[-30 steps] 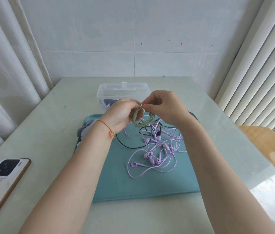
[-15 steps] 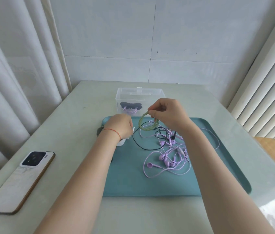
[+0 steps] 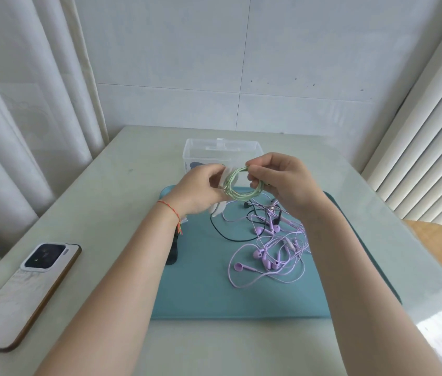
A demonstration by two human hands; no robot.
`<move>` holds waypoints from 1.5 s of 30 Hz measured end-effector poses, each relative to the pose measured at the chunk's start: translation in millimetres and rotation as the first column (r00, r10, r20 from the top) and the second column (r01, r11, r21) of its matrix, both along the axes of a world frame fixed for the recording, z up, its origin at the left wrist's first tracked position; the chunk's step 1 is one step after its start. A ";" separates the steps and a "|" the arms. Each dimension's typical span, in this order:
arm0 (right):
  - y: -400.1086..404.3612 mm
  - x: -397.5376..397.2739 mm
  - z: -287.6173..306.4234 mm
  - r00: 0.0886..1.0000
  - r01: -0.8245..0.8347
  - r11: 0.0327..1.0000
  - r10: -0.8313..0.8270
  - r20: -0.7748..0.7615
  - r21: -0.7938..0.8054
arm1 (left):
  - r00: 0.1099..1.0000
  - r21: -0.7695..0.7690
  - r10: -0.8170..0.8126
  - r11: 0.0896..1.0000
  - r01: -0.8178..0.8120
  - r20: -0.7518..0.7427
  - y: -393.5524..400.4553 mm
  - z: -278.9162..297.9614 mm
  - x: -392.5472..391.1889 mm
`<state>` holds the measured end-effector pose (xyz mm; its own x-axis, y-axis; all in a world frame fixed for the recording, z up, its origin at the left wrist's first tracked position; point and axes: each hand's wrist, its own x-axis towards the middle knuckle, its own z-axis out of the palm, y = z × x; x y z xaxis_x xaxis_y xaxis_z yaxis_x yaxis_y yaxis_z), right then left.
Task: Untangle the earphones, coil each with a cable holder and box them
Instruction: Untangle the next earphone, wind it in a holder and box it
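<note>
A green earphone coil (image 3: 237,185) hangs in the air above the far end of the teal tray (image 3: 203,289). My right hand (image 3: 279,183) pinches the coil at its top and right side. My left hand (image 3: 200,189) holds a white cable holder (image 3: 221,204) against the coil's left side. On the tray lies a tangle of purple earphones (image 3: 274,253) mixed with a black earphone cable (image 3: 230,234). Behind the hands stands a clear plastic box (image 3: 214,149) with something dark and purple inside, mostly hidden.
A phone (image 3: 24,291) lies face down at the table's left front. A dark cable holder (image 3: 172,251) shows at the tray's left edge under my left forearm. Curtains hang on the left and blinds on the right. A wooden chair (image 3: 439,248) stands at the right.
My left hand rose from the tray's left edge with a white cable holder and brought it up against the green coil. The right hand kept its hold on the coil.
</note>
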<state>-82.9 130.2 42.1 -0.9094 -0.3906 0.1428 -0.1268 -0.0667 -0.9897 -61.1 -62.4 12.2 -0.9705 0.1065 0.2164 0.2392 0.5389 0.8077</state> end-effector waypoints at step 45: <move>28.2 2.0 21.2 0.988 -0.153 0.988 0.152 -0.039 -0.027 | 0.991 0.036 -0.014 0.999 0.018 -0.132 39.4 37.0 18.1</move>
